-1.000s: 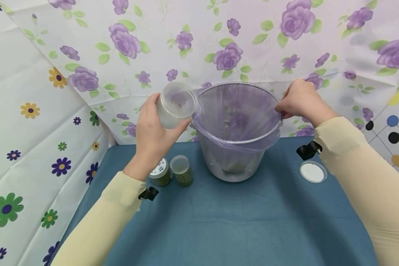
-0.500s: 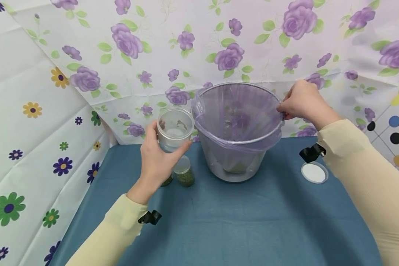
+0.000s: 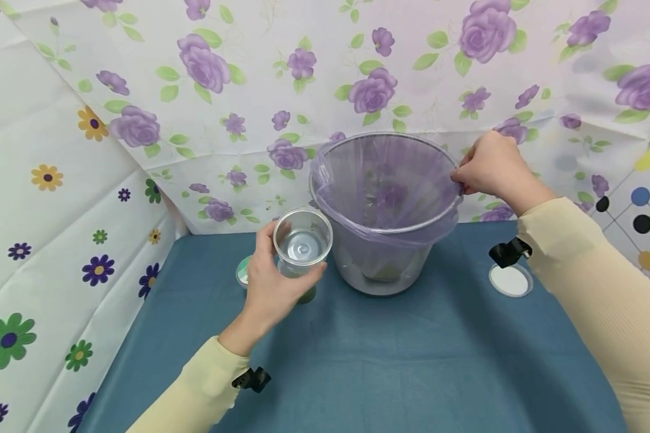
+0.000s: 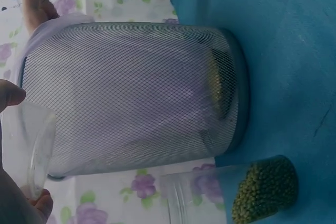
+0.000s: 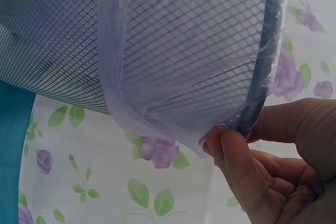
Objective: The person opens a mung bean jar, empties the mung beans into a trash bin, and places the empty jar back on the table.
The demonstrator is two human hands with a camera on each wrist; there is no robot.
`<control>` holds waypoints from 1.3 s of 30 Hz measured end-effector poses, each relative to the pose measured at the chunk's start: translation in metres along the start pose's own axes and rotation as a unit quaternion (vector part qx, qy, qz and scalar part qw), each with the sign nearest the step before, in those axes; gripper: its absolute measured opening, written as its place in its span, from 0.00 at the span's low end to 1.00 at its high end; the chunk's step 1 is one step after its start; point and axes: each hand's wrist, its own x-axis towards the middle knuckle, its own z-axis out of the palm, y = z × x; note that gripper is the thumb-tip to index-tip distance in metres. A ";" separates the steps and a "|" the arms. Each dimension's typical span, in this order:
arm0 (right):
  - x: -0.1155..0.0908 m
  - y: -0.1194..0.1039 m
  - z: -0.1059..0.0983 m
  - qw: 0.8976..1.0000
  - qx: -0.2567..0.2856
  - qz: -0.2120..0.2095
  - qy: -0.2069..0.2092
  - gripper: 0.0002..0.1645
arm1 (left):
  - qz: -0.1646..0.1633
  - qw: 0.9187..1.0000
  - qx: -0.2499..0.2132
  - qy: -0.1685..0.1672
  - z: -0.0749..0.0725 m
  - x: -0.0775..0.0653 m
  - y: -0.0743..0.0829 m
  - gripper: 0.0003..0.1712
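Note:
My left hand point(image 3: 273, 288) grips a clear plastic jar point(image 3: 303, 246), lidless, with nothing visible in it. It stands nearly upright above the table, just left of a mesh wastebasket point(image 3: 346, 264). A thin purple trash bag point(image 3: 395, 198) lines the basket and folds over its rim. At the basket's right side, my right hand point(image 3: 490, 165) pinches the bagged rim between thumb and fingers. Something greenish point(image 4: 215, 85) shows low inside, through the mesh. Another clear jar point(image 4: 265, 190), part full of small green beans, stands in front of the basket, mostly hidden by my left hand in the head view.
A round white lid point(image 3: 511, 281) lies on the blue tablecloth point(image 3: 384, 373) at the right. The edge of a green-and-white jar lid point(image 3: 242, 272) peeks out left of my left hand. Flowered cloth point(image 3: 303, 108) hangs close behind the basket.
My left hand has brought the jar down from beside the basket's rim and turned it from tipped toward the basket to nearly upright. My right hand has stayed on the rim.

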 end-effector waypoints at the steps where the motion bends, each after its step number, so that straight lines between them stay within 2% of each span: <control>1: 0.000 0.000 0.000 1.000 -0.002 0.000 0.000 0.16 | 0.005 1.000 0.006 0.000 0.001 -0.001 0.000 0.50; 4: -0.001 0.002 0.000 1.000 -0.006 0.001 0.002 0.16 | 0.018 1.000 0.014 -0.010 0.005 -0.007 -0.003 0.50; 8: 0.000 0.003 0.000 1.000 -0.008 -0.001 0.002 0.16 | 0.023 0.999 0.011 -0.042 0.014 -0.018 -0.006 0.50; 15: -0.001 0.005 0.000 1.000 -0.008 0.003 0.001 0.16 | -0.001 0.995 -0.020 -0.100 0.043 -0.048 -0.017 0.52; 19: -0.001 0.004 -0.001 1.000 -0.011 0.000 -0.002 0.16 | -0.023 0.989 -0.041 -0.144 0.062 -0.065 -0.023 0.51; 22: 0.000 0.004 0.000 1.000 -0.009 0.000 0.000 0.17 | -0.041 0.984 -0.039 -0.171 0.075 -0.073 -0.026 0.51; 31: -0.003 0.006 0.005 1.000 0.017 -0.008 0.013 0.17 | -0.040 0.974 -0.025 -0.221 0.108 -0.080 -0.029 0.50; 39: -0.002 0.008 0.007 1.000 0.018 -0.006 0.022 0.18 | -0.023 0.968 -0.050 -0.246 0.144 -0.075 -0.021 0.50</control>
